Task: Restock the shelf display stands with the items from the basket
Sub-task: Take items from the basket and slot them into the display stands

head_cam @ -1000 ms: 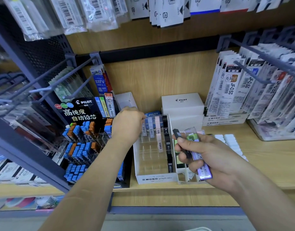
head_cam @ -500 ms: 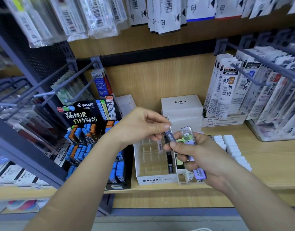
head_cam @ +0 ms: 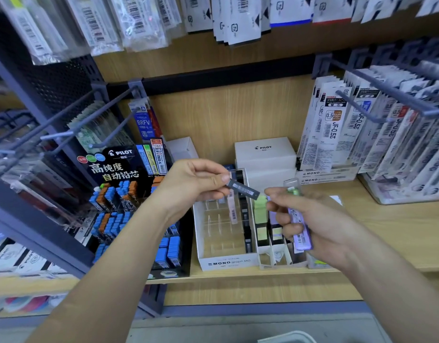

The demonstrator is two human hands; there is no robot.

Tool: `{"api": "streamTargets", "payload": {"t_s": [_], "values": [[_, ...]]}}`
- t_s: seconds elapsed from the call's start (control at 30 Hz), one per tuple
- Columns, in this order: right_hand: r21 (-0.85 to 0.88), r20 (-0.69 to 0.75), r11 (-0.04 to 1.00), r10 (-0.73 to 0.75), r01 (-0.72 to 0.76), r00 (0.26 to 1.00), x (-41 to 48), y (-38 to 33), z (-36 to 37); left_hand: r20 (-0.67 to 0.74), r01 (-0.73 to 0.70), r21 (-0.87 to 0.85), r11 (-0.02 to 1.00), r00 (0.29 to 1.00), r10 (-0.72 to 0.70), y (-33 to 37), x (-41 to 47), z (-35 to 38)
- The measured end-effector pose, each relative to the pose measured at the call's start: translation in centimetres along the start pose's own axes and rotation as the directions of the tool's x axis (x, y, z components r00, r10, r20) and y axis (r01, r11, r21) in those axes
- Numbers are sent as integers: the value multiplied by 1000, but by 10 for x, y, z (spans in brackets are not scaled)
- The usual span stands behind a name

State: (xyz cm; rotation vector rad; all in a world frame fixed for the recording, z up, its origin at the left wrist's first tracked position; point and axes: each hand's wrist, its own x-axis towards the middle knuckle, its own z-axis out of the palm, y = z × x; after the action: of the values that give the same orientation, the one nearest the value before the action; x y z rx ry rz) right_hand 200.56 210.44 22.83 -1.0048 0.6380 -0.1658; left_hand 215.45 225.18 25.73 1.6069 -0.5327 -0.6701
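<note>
Nearest you, at the bottom edge, a pale rim looks like the basket (head_cam: pixel 287 339), though too little shows to be sure. Your right hand (head_cam: pixel 320 224) has its fingers curled round a bundle of lead cases, with a purple case (head_cam: pixel 300 229) lowest and a green-tipped case (head_cam: pixel 293 188) poking out above the thumb; hold them snug so none slips. Your left hand (head_cam: pixel 193 184) pinches one end of a dark case (head_cam: pixel 243 188) between thumb and forefinger. Its far end sits just beside the right fingertips, above the white stand (head_cam: pixel 228 262) on the shelf (head_cam: pixel 387 231). Turn the dark case upright like the pink case (head_cam: pixel 232 209) standing there. Lower it into a free slot, probably among the dark ones along the stand's right side. Behind sits a white box (head_cam: pixel 264 151), and to the left the black display (head_cam: pixel 119 169).
</note>
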Motion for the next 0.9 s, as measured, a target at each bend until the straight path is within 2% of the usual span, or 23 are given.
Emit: {"api": "streamTargets", "payload": {"t_s": [0.1, 0.27, 0.37, 0.47, 0.6, 0.7, 0.8, 0.9], "values": [[-36, 50, 999, -29, 31, 998, 0, 4, 4, 38, 19, -38, 999, 999, -18, -5, -3, 10], [-30, 13, 999, -34, 35, 999, 2, 2, 4, 85, 24, -2, 1000, 996, -23, -9, -8, 11], [-33, 17, 999, 7, -6, 1000, 2, 2, 4, 150, -43, 67, 997, 988, 33, -8, -13, 8], [-36, 1, 999, 40, -40, 999, 2, 2, 3, 116, -119, 194, 974, 988, 98, -2, -16, 6], [155, 2, 984, 93, -92, 996, 2, -3, -3, 42, -148, 428, 891, 989, 144, 1, -15, -1], [298, 46, 950, 82, -92, 996, 1, -6, -9, 42, -82, 490, 868, 997, 71, -11, -17, 2], [269, 60, 960, 70, -83, 996, -1, -6, -11, 79, -82, 635, 768, 996, 41, -35, -16, 13], [236, 48, 968, 70, -79, 996, -5, -5, -10, 112, -138, 760, 635, 990, 80, -54, -14, 22]]}}
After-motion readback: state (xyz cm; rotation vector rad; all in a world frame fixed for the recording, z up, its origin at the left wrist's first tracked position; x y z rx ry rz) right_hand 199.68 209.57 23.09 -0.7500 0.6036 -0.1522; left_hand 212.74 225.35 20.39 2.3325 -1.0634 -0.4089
